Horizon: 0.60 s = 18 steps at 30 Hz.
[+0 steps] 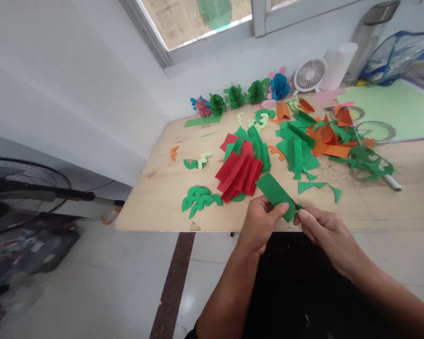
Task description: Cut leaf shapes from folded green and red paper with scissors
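My left hand [263, 219] pinches a folded strip of green paper [273, 190] between thumb and fingers, just over the table's front edge. Closed around a pair of scissors, my right hand [320, 223] hides most of them. Only the dark blades [298, 206] show, at the strip's right edge, where the paper has a rounded corner. Beyond my left hand lie folded red paper pieces [238, 172] and a stack of folded green strips [259, 146]. Curved green cutouts [199, 197] form a pile to the left.
On the wooden table [155, 197] are green scraps [320, 186], orange folded paper [327, 136] and a green strip pile [297, 146]. Along the wall stand paper honeycomb figures [235, 96], a small white fan [310, 75] and a bottle [372, 40]. A large fan [38, 190] is at left.
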Tool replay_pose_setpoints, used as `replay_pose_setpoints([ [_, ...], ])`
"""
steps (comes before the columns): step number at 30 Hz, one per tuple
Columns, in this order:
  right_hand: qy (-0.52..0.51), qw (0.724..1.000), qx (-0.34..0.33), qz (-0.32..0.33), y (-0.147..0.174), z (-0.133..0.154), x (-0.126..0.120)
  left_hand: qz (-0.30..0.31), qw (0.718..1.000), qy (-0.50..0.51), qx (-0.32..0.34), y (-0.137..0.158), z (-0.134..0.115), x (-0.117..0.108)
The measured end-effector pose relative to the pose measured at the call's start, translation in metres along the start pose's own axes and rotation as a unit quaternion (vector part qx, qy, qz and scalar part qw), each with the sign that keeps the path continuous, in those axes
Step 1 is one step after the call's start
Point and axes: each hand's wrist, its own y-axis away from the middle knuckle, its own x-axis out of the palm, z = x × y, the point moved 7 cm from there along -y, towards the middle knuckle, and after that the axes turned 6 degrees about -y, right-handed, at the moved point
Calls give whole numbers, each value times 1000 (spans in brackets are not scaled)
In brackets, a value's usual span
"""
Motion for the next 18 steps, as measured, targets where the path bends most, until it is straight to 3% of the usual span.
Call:
replay_pose_setpoints([
  [8,18,1000,-5,13,0,6,0,54,997,-48,-4,-2,-4,1],
  [18,-61,998,-6,16,2,3,5,43,999,-17,-15,-1,-1,1],
])
